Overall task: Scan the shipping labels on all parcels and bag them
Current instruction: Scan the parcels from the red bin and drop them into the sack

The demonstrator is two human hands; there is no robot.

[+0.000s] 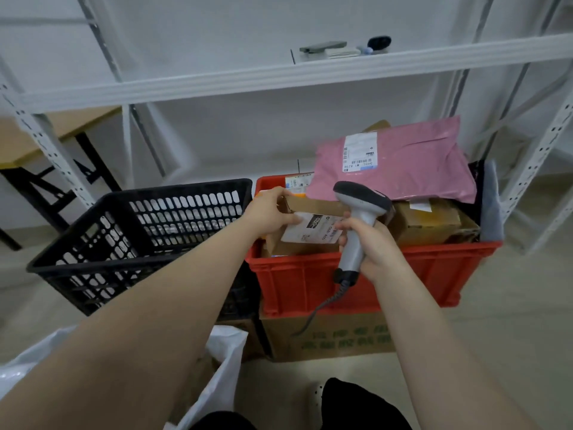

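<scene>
**Over the red plastic crate point(418, 274): brown cardboard parcel point(313, 206) presented to scanner**

Above the crate's near left corner, the parcel is gripped by the left hand point(273, 212), with the thumb laid on its white shipping label point(310, 231) and the fingers curled over its top edge. The label is turned towards the camera. A grey handheld barcode scanner point(361, 209) with a dark head is held upright by the right hand point(372, 246), whose fingers are wrapped round the handle, just beside the label's right edge. A dark coiled cable point(325, 305) is seen hanging from the handle's base. Further parcels are piled in the crate, among them a pink plastic mailer point(412, 159) bearing a white label and a brown cardboard box point(428, 221). A black lattice plastic basket point(93, 252) is set against the crate's left side. The crate is carried on a printed cardboard carton point(335, 339). A white plastic bag point(226, 352) is noted on the floor below the left forearm.
</scene>
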